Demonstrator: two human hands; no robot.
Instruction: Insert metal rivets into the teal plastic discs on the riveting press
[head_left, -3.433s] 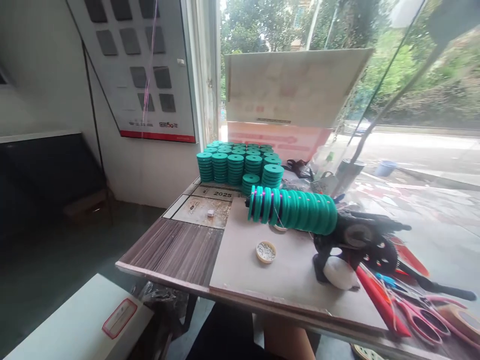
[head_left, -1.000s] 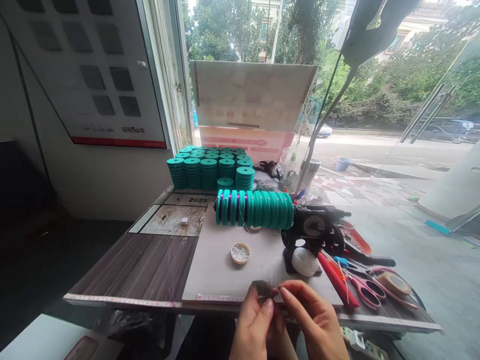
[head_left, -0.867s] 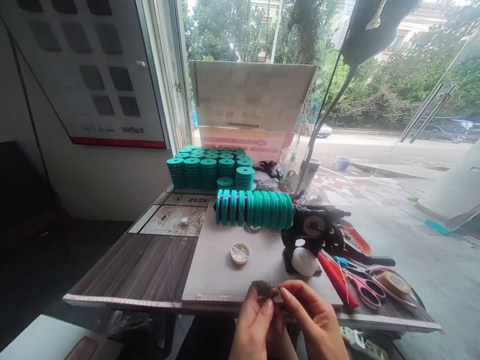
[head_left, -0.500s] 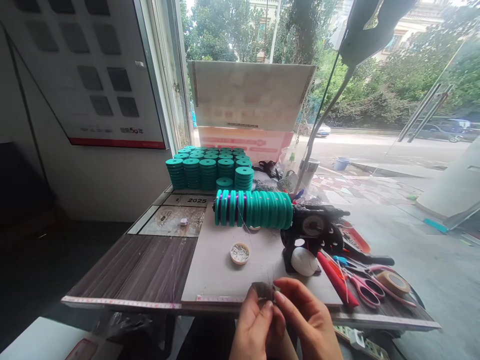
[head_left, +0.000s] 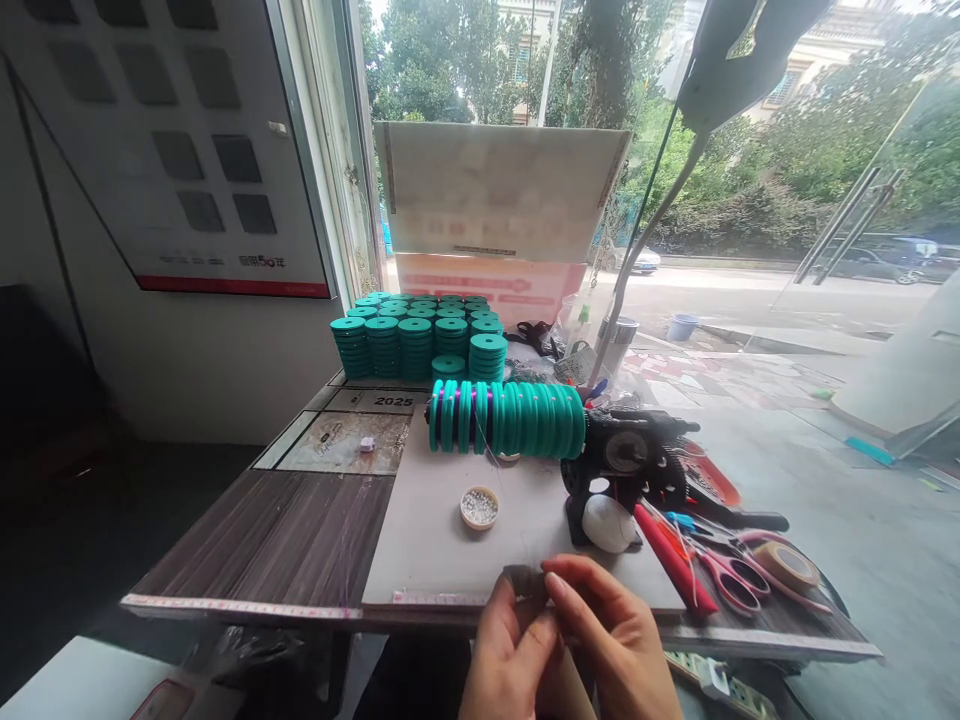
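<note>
My left hand (head_left: pixel 506 660) and my right hand (head_left: pixel 619 645) meet at the near edge of the table, fingers pinched together on a small dark piece (head_left: pixel 525 580) with thin threads sticking up from it. Just beyond them lies a pale board (head_left: pixel 442 530) with a small round dish of white beads (head_left: pixel 480 507). Behind that, a row of green spools (head_left: pixel 506 418) sits on the shaft of a black hand-crank winder (head_left: pixel 626 465). The winder's white knob (head_left: pixel 609 523) is close to my right hand.
Stacks of green spools (head_left: pixel 420 340) stand at the table's far side before an open cardboard box (head_left: pixel 499 200). Pink scissors (head_left: pixel 724 575), a tape roll (head_left: pixel 786 565) and red tools lie at right. A lamp arm (head_left: pixel 645 240) rises by the window. A measuring tape runs along the front edge (head_left: pixel 240 606).
Over 3.4 s the view swung from the left to face the table and both hands came into sight. In the last second my right fingers shifted slightly left over the dark piece.
</note>
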